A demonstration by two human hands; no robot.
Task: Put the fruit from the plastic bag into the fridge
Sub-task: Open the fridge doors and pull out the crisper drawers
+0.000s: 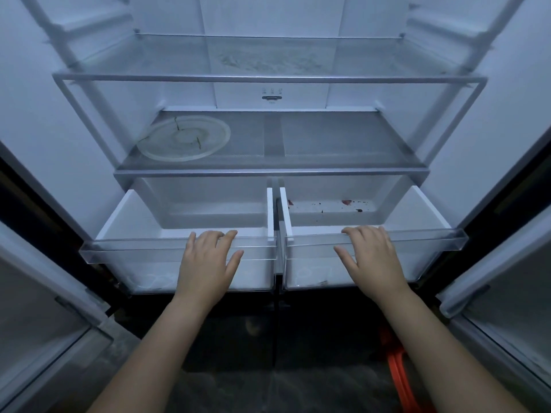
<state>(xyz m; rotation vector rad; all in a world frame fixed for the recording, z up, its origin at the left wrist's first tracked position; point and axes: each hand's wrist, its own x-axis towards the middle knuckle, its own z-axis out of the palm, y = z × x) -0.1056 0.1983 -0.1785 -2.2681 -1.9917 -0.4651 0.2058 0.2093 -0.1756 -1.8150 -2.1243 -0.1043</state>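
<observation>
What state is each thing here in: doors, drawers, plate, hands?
Left door: open.
Right door: open.
Left drawer: pulled out, no fruit inside.
Right drawer: pulled out, red scraps at back.
Round plate: flat on lower shelf, cracked.
Left hand: resting on left drawer's front rim.
Right hand: resting on right drawer's front rim.

No legible text; fridge control panel marks too small.
</observation>
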